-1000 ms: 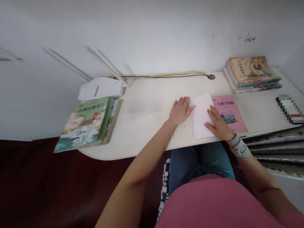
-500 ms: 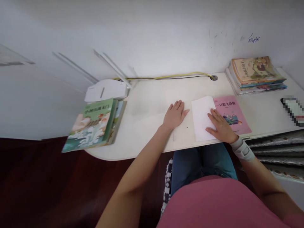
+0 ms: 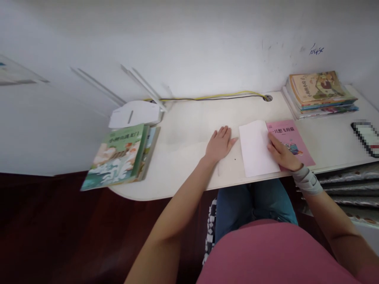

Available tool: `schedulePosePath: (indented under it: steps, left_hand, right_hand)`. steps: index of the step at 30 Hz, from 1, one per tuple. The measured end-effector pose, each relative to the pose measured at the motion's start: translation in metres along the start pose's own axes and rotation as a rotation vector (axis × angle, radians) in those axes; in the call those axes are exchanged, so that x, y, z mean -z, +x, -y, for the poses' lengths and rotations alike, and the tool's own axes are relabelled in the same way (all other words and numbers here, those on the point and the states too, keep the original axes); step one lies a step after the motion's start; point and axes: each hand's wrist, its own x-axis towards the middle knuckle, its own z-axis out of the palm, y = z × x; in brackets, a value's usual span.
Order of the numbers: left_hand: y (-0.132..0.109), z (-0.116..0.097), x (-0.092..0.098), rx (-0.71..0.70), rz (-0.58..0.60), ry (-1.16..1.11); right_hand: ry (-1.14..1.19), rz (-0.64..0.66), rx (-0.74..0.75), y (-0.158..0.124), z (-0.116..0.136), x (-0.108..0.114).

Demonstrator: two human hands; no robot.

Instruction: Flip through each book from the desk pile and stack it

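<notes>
An open book lies on the white desk (image 3: 183, 157), with a blank white left side (image 3: 257, 152) and a pink right side (image 3: 302, 148) bearing a title and a small drawing. My left hand (image 3: 219, 145) is flat on the desk to the left of the book, fingers stretched out and thumb apart. Over the line between the white and pink sides rests my right hand (image 3: 283, 154), turned partly on its edge, with its fingers extended and nothing visible in them. A grey wrist wrap (image 3: 307, 179) circles the right wrist.
Green-covered books (image 3: 118, 157) overhang the desk's left end, before a white router (image 3: 134, 112) with antennas. A book stack (image 3: 322, 92) stands at the back right, a phone (image 3: 367, 138) at the right edge. Cables (image 3: 219, 96) run along the wall to a hole.
My right hand has moved slightly right, from lying spread on the white side to the line beside the pink side, and rolled toward its edge. My left hand stays in place on the desk.
</notes>
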Motion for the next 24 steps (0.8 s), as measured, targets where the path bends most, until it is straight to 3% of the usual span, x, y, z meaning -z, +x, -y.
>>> schedulePosePath:
  steps: [7,15,20,24]
  left_hand:
    - [-0.001,0.0,0.0,-0.001,0.005,0.005]
    - [-0.001,0.0,0.001,-0.017,-0.002,-0.001]
    - [-0.007,0.002,0.003,0.0,0.018,0.009]
    - [-0.023,0.007,0.003,0.047,0.022,0.036]
  right_hand:
    - [-0.195,-0.04,0.046,0.0,0.012,-0.029]
    - [-0.047,0.058,0.19,-0.006,0.014,-0.009]
    - [-0.013,-0.152,0.021,-0.003,0.011,-0.013]
    - [-0.03,-0.208,-0.045,0.0,0.013,-0.016]
